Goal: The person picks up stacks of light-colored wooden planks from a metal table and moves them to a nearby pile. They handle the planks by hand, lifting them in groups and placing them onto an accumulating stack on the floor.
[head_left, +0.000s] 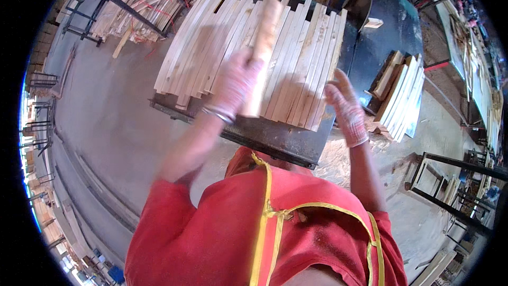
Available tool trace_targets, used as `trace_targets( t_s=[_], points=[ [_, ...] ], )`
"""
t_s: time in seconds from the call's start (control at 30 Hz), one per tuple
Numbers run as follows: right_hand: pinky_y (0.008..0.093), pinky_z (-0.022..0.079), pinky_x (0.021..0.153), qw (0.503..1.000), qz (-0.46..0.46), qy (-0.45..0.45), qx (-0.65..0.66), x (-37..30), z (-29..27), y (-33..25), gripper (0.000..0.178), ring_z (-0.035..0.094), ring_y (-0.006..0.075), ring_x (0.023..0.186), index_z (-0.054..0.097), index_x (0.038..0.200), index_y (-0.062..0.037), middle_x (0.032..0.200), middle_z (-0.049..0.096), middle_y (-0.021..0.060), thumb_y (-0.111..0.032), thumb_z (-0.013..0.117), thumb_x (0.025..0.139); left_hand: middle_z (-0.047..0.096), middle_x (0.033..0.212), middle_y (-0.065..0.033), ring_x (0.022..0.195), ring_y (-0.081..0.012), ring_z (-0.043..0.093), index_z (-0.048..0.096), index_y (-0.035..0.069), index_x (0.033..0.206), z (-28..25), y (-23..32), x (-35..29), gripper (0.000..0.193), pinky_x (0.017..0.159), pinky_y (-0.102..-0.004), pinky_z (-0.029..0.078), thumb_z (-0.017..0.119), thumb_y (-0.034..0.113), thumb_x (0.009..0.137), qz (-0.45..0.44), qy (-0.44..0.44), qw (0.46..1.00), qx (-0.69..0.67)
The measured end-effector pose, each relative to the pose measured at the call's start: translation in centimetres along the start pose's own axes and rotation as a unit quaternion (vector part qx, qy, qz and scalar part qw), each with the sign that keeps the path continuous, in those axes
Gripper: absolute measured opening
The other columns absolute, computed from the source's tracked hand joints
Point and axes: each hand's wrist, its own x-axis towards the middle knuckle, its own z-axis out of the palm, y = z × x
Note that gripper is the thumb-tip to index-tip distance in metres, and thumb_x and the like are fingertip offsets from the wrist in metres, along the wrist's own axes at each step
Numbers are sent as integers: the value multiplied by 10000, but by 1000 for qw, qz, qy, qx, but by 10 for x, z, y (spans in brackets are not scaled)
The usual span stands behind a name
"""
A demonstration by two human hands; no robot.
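Observation:
My left hand (235, 85), in a pale knitted glove with a metal band at the wrist, is closed around a wooden strip (267, 29). That strip is raised over the others and smeared by motion. Beneath it, a row of pale wooden strips (291, 69) lies side by side on a dark metal table (280, 140). At the right end of the row is my right hand (346, 108), also gloved, its fingers apart and nothing in them. Whether its fingertips touch the outermost strip I cannot tell.
A round saw blade (362, 9) stands up from the table's far right, with a small wood offcut (373, 23) beside it. Shorter strips (399, 95) are stacked to the right. Black metal frames (450, 190) stand at the right; more wood (137, 13) is piled far left.

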Motion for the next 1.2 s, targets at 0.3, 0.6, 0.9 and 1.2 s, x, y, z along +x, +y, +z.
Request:
trace_targets(
  t_s=[0.3, 0.6, 0.9, 1.2],
  points=[
    [337, 614, 764, 983, 87, 106, 123, -28, -28, 4, 374, 713, 209, 891, 573, 1328, -28, 1057, 700, 95, -189, 660, 1001, 678, 1280, -215, 1191, -369, 660, 642, 18, 1336, 18, -46, -72, 549, 1051, -437, 516, 769, 302, 884, 218, -63, 952, 206],
    [350, 522, 757, 976, 80, 200, -19, 32, -46, 70, 385, 600, 154, 841, 659, 1205, -28, 932, 660, 55, -305, 704, 942, 632, 1327, -200, 1177, -314, 654, 623, -10, 1375, -68, -107, -108, 544, 1030, -402, 538, 778, 146, 877, 26, -49, 987, 152],
    [398, 588, 769, 960, 127, 88, -234, 40, -20, 44, 617, 691, 232, 946, 653, 1236, -16, 1052, 726, 138, -552, 705, 935, 604, 1384, -226, 1171, -342, 650, 595, -15, 1418, -60, -107, -126, 611, 1036, -415, 526, 784, 100, 849, 44, -108, 976, 184],
    [344, 566, 834, 974, 120, 108, 157, -10, -58, 21, 416, 698, 205, 913, 702, 1132, 31, 964, 709, 96, -309, 694, 892, 645, 1348, -195, 1198, -322, 667, 618, 32, 1423, 4, -71, -126, 615, 1048, -413, 530, 776, 128, 836, 120, -138, 949, 256]
  ],
)
